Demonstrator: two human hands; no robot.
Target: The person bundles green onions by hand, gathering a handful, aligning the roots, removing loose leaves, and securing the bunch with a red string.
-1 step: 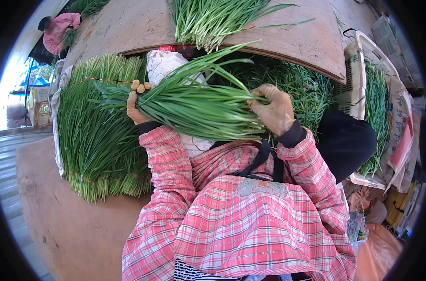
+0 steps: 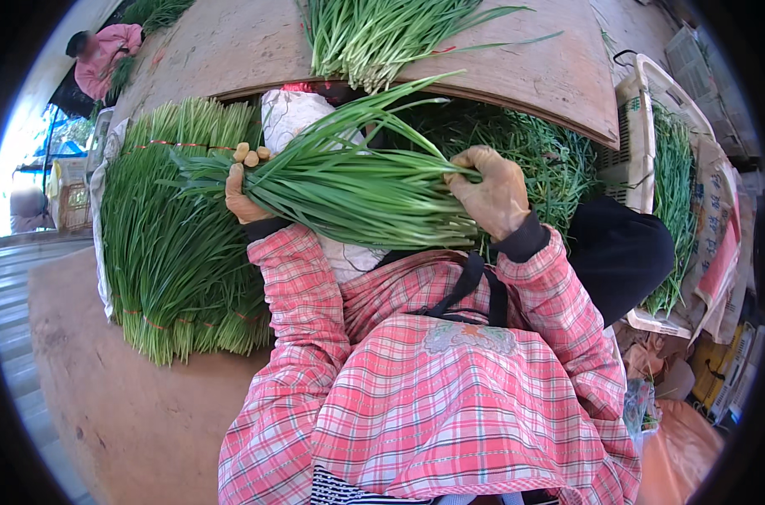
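Note:
A loose bunch of garlic chives (image 2: 357, 189) lies crosswise before me, leaf tips to the left and pale stalk ends to the right. My left hand (image 2: 246, 189) is closed round its leafy end, thumb and fingertips showing above the leaves. At the stalk side my right hand (image 2: 493, 195), in what looks like a tan glove, pinches a few chives at the upper edge of the bunch. Some long leaves arch up away from the rest. Beneath the bunch is a whitish sack (image 2: 294, 114), partly covered.
Chive bunches tied with red bands (image 2: 168, 244) are stacked at my left. More chives (image 2: 370, 42) rest on the wooden board (image 2: 222, 50) ahead. A heap of loose leaves (image 2: 542, 164) lies under its edge. At right stands a pale crate (image 2: 641, 151). Far left, a person in pink (image 2: 105, 59) handles greens.

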